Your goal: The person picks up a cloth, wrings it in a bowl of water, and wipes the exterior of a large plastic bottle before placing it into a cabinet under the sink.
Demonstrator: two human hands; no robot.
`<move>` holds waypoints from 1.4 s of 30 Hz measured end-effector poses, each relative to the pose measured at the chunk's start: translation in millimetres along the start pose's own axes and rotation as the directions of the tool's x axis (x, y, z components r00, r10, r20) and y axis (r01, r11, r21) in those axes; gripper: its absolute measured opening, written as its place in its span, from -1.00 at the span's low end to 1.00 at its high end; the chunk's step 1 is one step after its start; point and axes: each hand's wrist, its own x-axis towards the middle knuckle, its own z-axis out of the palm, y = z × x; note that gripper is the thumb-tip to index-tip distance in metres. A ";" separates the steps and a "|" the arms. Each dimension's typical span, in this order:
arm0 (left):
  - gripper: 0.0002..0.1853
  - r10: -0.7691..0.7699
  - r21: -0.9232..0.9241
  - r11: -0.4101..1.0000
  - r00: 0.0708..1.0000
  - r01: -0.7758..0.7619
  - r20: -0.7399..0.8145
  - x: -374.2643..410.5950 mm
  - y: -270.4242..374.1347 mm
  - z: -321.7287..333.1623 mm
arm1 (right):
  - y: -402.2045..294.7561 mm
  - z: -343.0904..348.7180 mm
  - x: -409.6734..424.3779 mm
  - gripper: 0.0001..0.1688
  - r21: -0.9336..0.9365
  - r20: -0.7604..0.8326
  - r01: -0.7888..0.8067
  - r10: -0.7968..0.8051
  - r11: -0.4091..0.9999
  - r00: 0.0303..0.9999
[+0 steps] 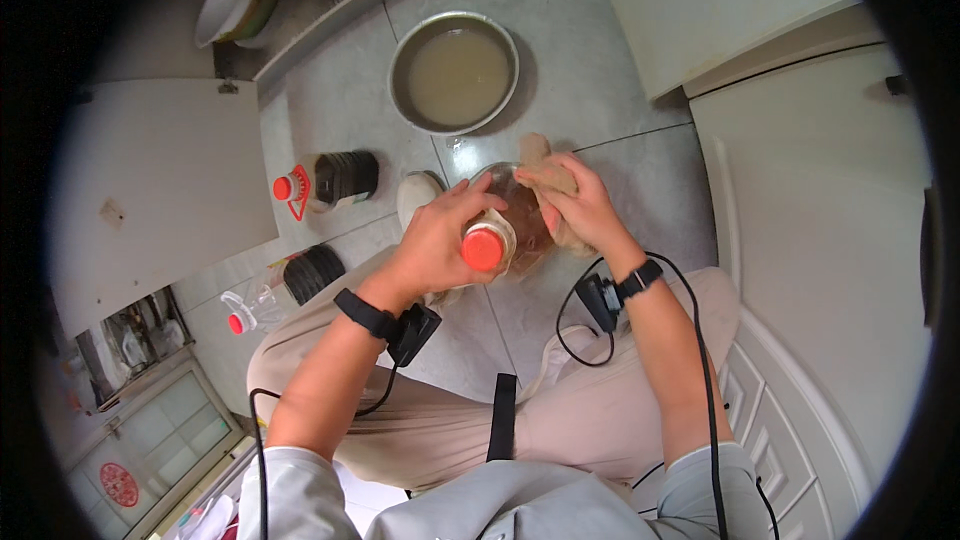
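Between my knees stands a large clear plastic bottle [529,229] with a red cap [482,250], brownish inside. My left hand [446,236] grips it around the neck just beneath the cap. In my right hand [581,202] is a bunched tan cloth [551,172], pressed against the bottle's far right side. The lower part of the bottle is partly hidden by my hands and the cloth.
A metal basin [454,73] of cloudy water sits on the tiled floor ahead. Two red-capped bottles of dark liquid, one upper [345,178] and one lower [311,276], stand at left. Open cabinet doors flank both sides, left [165,180] and right [720,7]. Black cables hang from my wrists.
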 end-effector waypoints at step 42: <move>-0.26 -0.090 0.107 0.988 0.976 0.113 -0.201 -21.7 26.5 7.7 | -46.4 -57.9 24.5 -0.60 0.542 -0.038 -0.097 0.140 0.835 0.989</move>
